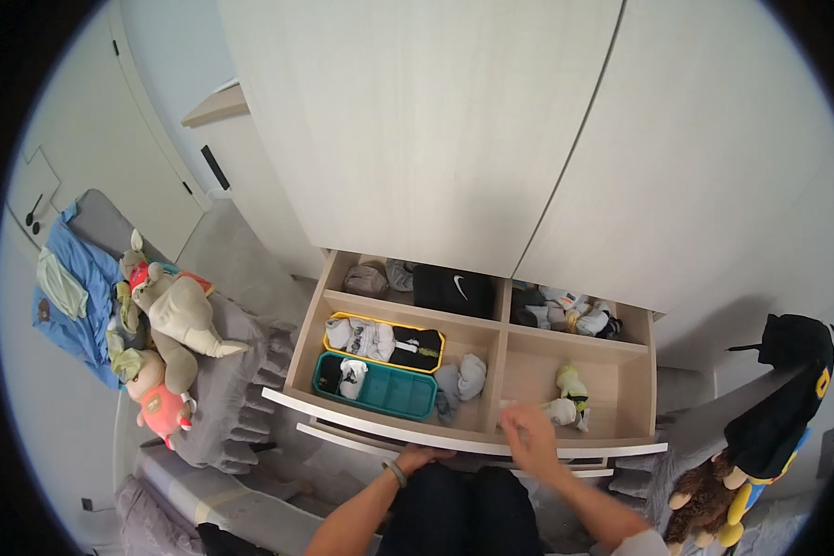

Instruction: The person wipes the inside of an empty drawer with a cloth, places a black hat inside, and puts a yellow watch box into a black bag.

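An open wooden drawer (483, 330) with dividers lies before me. My right hand (530, 438) is over its front edge at the right compartment, beside white socks (563, 411) and yellow-green socks (571, 383); whether it touches or holds anything is unclear. My left hand (422, 456) rests by the drawer front, its fingers partly hidden under the edge. In the left compartment, a yellow-rimmed bin (439, 338) holds rolled grey and black socks, and a teal bin (403, 395) holds black and white ones. Loose grey socks (471, 376) lie beside the bins.
Rear compartments hold a black cloth item (455, 288) and more rolled socks (591, 318). Tall wardrobe doors (417, 125) rise behind. Soft toys (181, 313) sit on a grey-covered chair at left; a brown plush toy (698, 497) and black garment (771, 417) are at right. A lower drawer (347, 439) protrudes slightly.
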Demonstrator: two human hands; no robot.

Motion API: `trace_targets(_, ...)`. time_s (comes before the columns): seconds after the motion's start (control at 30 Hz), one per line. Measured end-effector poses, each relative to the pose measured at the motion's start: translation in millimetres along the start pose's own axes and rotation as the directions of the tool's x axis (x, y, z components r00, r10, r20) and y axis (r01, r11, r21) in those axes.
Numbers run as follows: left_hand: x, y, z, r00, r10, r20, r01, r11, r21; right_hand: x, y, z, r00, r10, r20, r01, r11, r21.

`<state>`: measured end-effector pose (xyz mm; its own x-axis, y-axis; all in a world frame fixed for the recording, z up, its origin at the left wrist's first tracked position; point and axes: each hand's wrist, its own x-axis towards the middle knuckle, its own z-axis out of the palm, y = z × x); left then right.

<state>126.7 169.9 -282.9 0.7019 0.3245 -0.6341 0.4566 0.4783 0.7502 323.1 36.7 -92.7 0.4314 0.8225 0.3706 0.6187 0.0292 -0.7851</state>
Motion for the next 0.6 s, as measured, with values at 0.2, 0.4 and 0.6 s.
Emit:
trace_targets(0.2,16,30,8,0.989,0.149,0.000,-0.149,0.988,-0.037,-147,-73,16,0.980,0.191,0.053,-0.185,0.978,-0.097)
trace_targets(0.4,63,45,-5,0.968,0.187,-0.165,-0.182,0.982,0.045,-165,-90,62,0.995,0.102,0.017,-0.095,0.967,-0.237)
trace_targets(0.6,104,111,20,0.860,0.257,-0.441,-0.174,0.960,0.220,-163,-74,47,0.988,0.132,0.082,-0.109,0.965,-0.238)
